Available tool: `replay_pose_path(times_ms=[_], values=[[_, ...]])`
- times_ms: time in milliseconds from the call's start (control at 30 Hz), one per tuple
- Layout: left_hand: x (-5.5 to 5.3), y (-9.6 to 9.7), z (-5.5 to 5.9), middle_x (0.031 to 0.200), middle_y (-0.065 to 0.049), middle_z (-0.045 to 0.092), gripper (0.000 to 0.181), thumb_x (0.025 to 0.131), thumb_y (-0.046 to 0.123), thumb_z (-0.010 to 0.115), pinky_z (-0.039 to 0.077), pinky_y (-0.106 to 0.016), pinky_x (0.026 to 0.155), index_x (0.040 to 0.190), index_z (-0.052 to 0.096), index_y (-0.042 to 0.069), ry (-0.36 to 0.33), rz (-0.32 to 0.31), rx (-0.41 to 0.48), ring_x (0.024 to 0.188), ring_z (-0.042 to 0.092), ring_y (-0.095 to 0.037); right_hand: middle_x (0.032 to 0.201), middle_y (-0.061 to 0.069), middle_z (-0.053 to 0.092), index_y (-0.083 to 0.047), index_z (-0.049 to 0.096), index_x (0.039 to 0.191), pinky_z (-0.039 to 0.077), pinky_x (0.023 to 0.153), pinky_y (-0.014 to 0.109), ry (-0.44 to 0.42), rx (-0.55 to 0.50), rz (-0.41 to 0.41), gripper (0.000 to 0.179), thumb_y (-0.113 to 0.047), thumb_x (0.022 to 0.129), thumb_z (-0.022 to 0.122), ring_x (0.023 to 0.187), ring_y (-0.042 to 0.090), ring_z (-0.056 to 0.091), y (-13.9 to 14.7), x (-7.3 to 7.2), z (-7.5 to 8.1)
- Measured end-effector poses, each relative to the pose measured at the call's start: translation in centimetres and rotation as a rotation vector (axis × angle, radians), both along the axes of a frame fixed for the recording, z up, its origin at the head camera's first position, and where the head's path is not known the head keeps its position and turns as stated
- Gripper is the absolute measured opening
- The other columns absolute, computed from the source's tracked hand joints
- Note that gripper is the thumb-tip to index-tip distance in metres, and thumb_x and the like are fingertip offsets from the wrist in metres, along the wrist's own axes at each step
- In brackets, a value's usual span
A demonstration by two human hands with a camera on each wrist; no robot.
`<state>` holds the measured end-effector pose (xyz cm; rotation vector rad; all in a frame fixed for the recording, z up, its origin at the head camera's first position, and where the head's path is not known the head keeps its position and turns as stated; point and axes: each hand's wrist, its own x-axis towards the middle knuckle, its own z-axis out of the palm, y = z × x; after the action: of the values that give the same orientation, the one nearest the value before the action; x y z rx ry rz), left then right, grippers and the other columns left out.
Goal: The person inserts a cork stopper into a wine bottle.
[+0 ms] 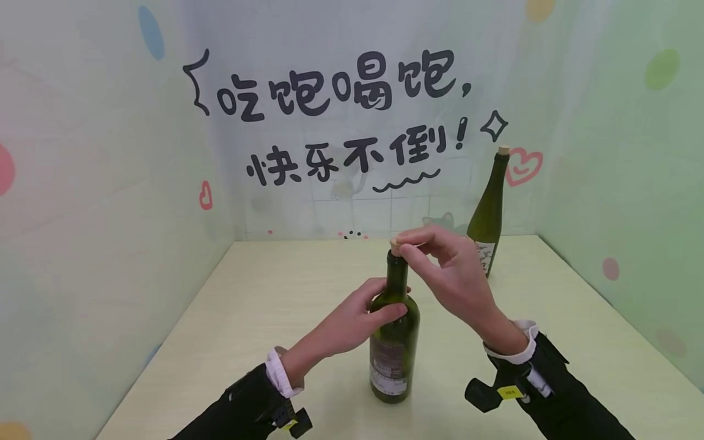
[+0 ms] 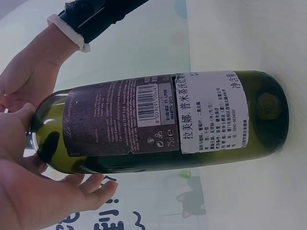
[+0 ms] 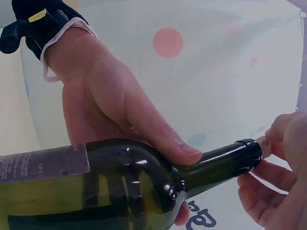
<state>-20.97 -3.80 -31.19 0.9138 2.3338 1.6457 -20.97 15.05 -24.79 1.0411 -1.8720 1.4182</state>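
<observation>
A green glass wine bottle (image 1: 394, 348) stands upright on the table, with a dark label (image 2: 120, 115) and a white label (image 2: 211, 112) on its side. My left hand (image 1: 352, 321) grips it round the shoulder, just below the neck, thumb across the front. At the bottle's mouth sits a cork (image 3: 265, 146), partly out of the neck. My right hand (image 1: 453, 269) pinches this cork between thumb and fingers. Some of the left fingers are hidden behind the glass.
Behind my right hand stands a second green bottle (image 1: 488, 214), topped by a cork (image 1: 503, 150). The pale wooden table (image 1: 264, 293) is enclosed by printed curtains (image 1: 121, 183) at the left, right and back, with large dark lettering on the back one.
</observation>
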Motion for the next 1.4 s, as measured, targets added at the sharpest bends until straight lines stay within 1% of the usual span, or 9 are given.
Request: replay_pose_path(times_ms=[133, 367, 633, 767, 900, 967, 1100, 1300, 1400], values=[[0.0, -0.1, 0.1, 0.136, 0.01, 0.044, 0.041, 0.094, 0.042, 0.057, 0.042, -0.04, 0.096, 0.132, 0.053, 0.026, 0.036, -0.002, -0.008, 0.125, 0.041, -0.013, 0.104, 0.002, 0.069, -0.004, 0.07, 0.105, 0.051, 0.076, 0.03, 0.002, 0.008, -0.02, 0.016, -0.004, 0.091, 0.062, 0.096, 0.015, 0.063, 0.0, 0.2, -0.3], [0.0, -0.6, 0.1, 0.138, 0.011, 0.042, 0.046, 0.094, 0.043, 0.056, 0.039, -0.039, 0.098, 0.137, 0.05, 0.03, 0.066, 0.011, -0.033, 0.127, 0.039, -0.01, 0.107, -0.001, 0.068, -0.005, 0.069, 0.108, 0.05, 0.078, 0.031, -0.027, 0.034, -0.028, 0.017, -0.006, 0.092, 0.061, 0.101, 0.014, 0.062, 0.1, 0.3, -0.6], [0.2, -2.2, -0.1, 0.14, 0.012, 0.043, 0.052, 0.093, 0.049, 0.055, 0.033, -0.038, 0.105, 0.14, 0.048, 0.028, 0.056, 0.073, -0.076, 0.131, 0.039, -0.01, 0.114, -0.001, 0.066, -0.006, 0.066, 0.118, 0.05, 0.082, 0.031, -0.034, 0.064, -0.014, 0.027, -0.006, 0.091, 0.062, 0.103, 0.014, 0.06, 0.4, 0.5, -1.1], [0.3, -3.3, 0.0, 0.141, 0.014, 0.043, 0.055, 0.092, 0.051, 0.055, 0.034, -0.038, 0.105, 0.141, 0.047, 0.028, 0.068, 0.114, -0.094, 0.13, 0.04, -0.011, 0.12, 0.002, 0.063, -0.005, 0.06, 0.128, 0.05, 0.084, 0.032, -0.047, 0.071, -0.006, 0.039, -0.005, 0.089, 0.065, 0.107, 0.016, 0.059, 0.4, 0.7, -1.6], [0.2, -4.5, 0.1, 0.139, 0.015, 0.046, 0.056, 0.091, 0.053, 0.054, 0.035, -0.038, 0.104, 0.141, 0.049, 0.027, 0.095, 0.159, -0.101, 0.129, 0.042, -0.011, 0.124, 0.002, 0.06, -0.011, 0.048, 0.141, 0.05, 0.083, 0.033, -0.105, 0.088, -0.01, 0.058, -0.007, 0.087, 0.068, 0.106, 0.015, 0.057, 0.3, 0.9, -2.3], [0.1, -5.1, 0.0, 0.138, 0.015, 0.046, 0.057, 0.091, 0.054, 0.054, 0.034, -0.038, 0.104, 0.14, 0.049, 0.026, 0.103, 0.183, -0.109, 0.128, 0.043, -0.011, 0.124, 0.0, 0.059, -0.016, 0.044, 0.144, 0.05, 0.083, 0.033, -0.137, 0.107, -0.017, 0.063, -0.008, 0.086, 0.069, 0.106, 0.013, 0.057, 0.3, 0.9, -2.7], [0.0, -6.2, -0.1, 0.137, 0.014, 0.047, 0.057, 0.09, 0.055, 0.055, 0.035, -0.04, 0.104, 0.139, 0.05, 0.026, 0.105, 0.23, -0.12, 0.128, 0.043, -0.011, 0.123, -0.005, 0.057, -0.021, 0.044, 0.143, 0.049, 0.082, 0.034, -0.203, 0.166, -0.04, 0.065, -0.018, 0.085, 0.072, 0.105, 0.012, 0.055, 0.3, 0.9, -3.5], [0.0, -7.9, -0.3, 0.139, 0.012, 0.045, 0.058, 0.09, 0.054, 0.055, 0.033, -0.044, 0.105, 0.141, 0.048, 0.026, 0.12, 0.29, -0.143, 0.13, 0.041, -0.014, 0.123, -0.005, 0.055, -0.023, 0.049, 0.134, 0.052, 0.07, 0.036, -0.353, 0.288, -0.07, 0.064, -0.044, 0.079, 0.074, 0.102, 0.022, 0.054, 0.2, 1.0, -4.6], [0.0, -8.9, -0.4, 0.141, 0.01, 0.044, 0.064, 0.089, 0.058, 0.054, 0.032, -0.045, 0.106, 0.142, 0.047, 0.023, 0.139, 0.32, -0.176, 0.131, 0.041, -0.016, 0.127, -0.006, 0.054, -0.024, 0.048, 0.133, 0.051, 0.071, 0.037, -0.396, 0.336, -0.057, 0.067, -0.048, 0.077, 0.074, 0.103, 0.024, 0.053, 0.1, 1.0, -5.2]])
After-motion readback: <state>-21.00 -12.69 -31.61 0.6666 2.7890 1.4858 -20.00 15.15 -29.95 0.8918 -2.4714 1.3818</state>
